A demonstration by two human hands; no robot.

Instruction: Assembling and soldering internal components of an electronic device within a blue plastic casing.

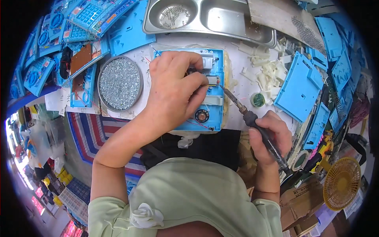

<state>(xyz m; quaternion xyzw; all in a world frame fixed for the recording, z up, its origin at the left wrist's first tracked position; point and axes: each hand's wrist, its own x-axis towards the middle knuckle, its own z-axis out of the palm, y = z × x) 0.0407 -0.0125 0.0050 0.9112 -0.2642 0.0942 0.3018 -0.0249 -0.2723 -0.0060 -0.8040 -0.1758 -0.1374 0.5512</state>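
Note:
A blue plastic housing panel (215, 103) lies in front of me on a padded rest, with a round speaker (201, 115) at its near end. My left hand (173, 85) is over the panel, fingers bent and pinched together beside a small metal motor (213, 81). Whatever the fingertips hold is hidden by the hand. In my right hand (272, 136) is a soldering iron (262, 130), gripped by its black handle. Its tip reaches to the motor's right end, touching it or very close. To the right of the panel stands a small round pot of dark green stuff (257, 99).
A round dish of screws (120, 83) stands left of the panel. Beyond are a steel tray (233, 23) and stacked blue printed housings (85, 19). White plastic parts (268, 67) and blue panels (300, 89) crowd the right. A yellow fan (342, 183) sits lower right.

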